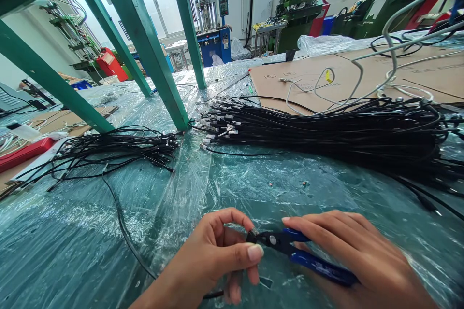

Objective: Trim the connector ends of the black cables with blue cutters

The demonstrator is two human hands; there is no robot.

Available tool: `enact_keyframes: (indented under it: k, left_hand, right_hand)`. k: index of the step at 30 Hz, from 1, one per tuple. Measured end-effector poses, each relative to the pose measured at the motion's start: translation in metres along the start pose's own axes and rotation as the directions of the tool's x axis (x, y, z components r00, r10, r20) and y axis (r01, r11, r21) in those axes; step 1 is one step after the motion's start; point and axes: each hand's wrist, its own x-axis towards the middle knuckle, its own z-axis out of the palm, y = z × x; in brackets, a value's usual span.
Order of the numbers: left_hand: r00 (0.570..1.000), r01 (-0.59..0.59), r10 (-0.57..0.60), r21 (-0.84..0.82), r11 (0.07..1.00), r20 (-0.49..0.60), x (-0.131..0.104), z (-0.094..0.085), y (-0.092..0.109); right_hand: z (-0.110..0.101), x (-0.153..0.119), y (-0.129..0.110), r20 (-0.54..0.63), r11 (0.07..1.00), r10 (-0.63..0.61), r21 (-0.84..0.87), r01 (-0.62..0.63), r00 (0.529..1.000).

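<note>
Left hand point(217, 253): in front of the big cable pile point(326, 140), pinching a small black plug point(250, 237) narrowly between thumb and forefinger.
Right hand point(348, 248): also in front of the big pile, curled over the blue handles of small cutters point(275, 240); tip at the plug, blade gap too small to tell.
Open room: film-covered table point(239, 193) between the pile's front edge and both hands, dotted with tiny scraps point(304, 183).
Edges: cardboard point(308, 72) directly behind the pile; green post point(152, 53) just beside its left end, narrowing the way across.
Left side: small cable pile point(119, 152) near the big one, with a loose cable point(125, 224) trailing toward the left wrist.
Containers: white bucket point(113, 79) far behind and left of the big pile, contents hidden; plastic bag point(239, 50) far behind, contents unclear.
</note>
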Motion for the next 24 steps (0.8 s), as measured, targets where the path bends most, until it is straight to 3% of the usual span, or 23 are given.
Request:
enact_keyframes:
  k: [10, 24]
  left_hand:
    - [1.000, 0.005, -0.005, 0.012, 1.000, -0.012, -0.0002, 0.0007, 0.0019]
    - [1.000, 0.018, -0.017, 0.014, 1.000, -0.024, -0.0012, 0.0022, 0.0022]
  right_hand:
    - [-0.0051, 0.0038, -0.0001, -0.071, 0.999, 0.036, -0.003, -0.037, 0.997]
    - [-0.0031, 0.0043, -0.0026, -0.018, 1.000, 0.006, -0.016, -0.007, 1.000]
